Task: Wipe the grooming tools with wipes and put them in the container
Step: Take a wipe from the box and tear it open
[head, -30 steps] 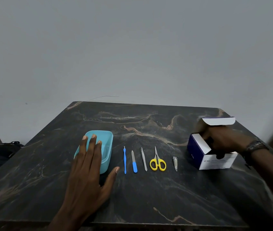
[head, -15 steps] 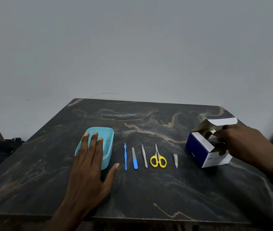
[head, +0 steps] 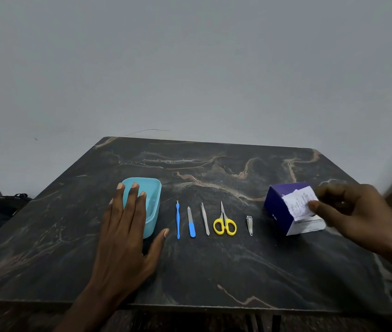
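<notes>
Far left on the dark marbled counter [head: 214, 271] stands the turquoise container [head: 153, 202], with no tool visible in the part not hidden. The left hand [head: 125, 238] lies flat across its near-left side, the grip spread, fingers straight, thumb out on the counter. To its right, five grooming tools lie in a row, each apart from the next: a blue cuticle pusher [head: 178, 219], a blue-handled nail file [head: 191, 225], tweezers [head: 205, 219], yellow-handled scissors [head: 224, 224] and a nail clipper [head: 249, 225]. None appears wiped or stowed. Further right sits the purple-and-white wipes box [head: 280, 207]. The right hand [head: 355, 212] pinches a white wipe packet [head: 300, 203] in its grip in front of the box. Assessment: task at its opening step; wiping and stowing all five tools remain.
</notes>
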The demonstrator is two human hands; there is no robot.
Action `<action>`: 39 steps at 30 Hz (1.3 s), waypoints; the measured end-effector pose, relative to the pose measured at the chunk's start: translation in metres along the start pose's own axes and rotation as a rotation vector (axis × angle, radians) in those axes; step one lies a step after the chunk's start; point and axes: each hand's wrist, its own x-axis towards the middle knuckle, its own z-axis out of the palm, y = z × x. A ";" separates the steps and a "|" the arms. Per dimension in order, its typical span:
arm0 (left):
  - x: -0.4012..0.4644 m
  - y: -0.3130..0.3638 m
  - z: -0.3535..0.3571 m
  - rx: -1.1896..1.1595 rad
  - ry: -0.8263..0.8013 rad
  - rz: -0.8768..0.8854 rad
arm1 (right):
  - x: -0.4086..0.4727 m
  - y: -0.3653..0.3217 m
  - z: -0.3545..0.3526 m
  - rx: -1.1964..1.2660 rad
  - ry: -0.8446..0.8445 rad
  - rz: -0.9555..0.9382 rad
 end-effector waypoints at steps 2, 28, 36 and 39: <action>0.000 0.001 -0.001 -0.002 0.022 0.015 | 0.002 -0.002 0.009 0.300 -0.053 0.083; 0.097 0.080 0.025 -1.049 0.111 -0.388 | 0.075 -0.037 0.139 1.179 -0.080 0.164; 0.129 0.075 0.057 -1.158 0.104 -0.489 | 0.097 -0.023 0.150 0.946 0.007 0.177; 0.129 0.072 0.069 -1.110 0.145 -0.457 | 0.099 -0.014 0.147 0.751 -0.014 0.109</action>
